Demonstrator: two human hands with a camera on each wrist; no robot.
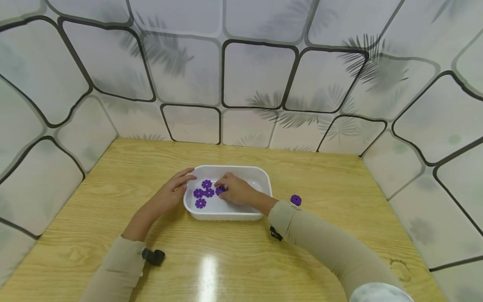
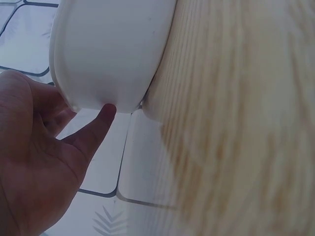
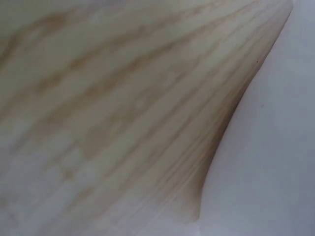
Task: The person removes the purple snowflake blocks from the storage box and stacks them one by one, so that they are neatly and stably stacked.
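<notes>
A white plastic tray [image 1: 228, 217] stands on the wooden table, with several purple snowflake discs [image 1: 201, 203] lying in its left half. My left hand [image 1: 171, 193] holds the tray's left end, its fingers over the rim. In the left wrist view, the thumb [image 2: 106, 114] presses the outer wall of the tray [image 2: 110, 54]. Reaching in from the right, my right hand [image 1: 238, 191] pinches a purple snowflake disc [image 1: 220, 191] between thumb and curled fingers, low over the tray floor. The right wrist view shows only the tray wall [image 3: 261, 162] and the table.
Another purple piece [image 1: 296, 200], rounder in outline, lies on the table [image 1: 320, 188] right of the tray, beside my right sleeve. Black wrist cameras [image 1: 154, 256] are strapped to both sleeves. A patterned wall [image 1: 258, 75] encloses the table at the back and sides.
</notes>
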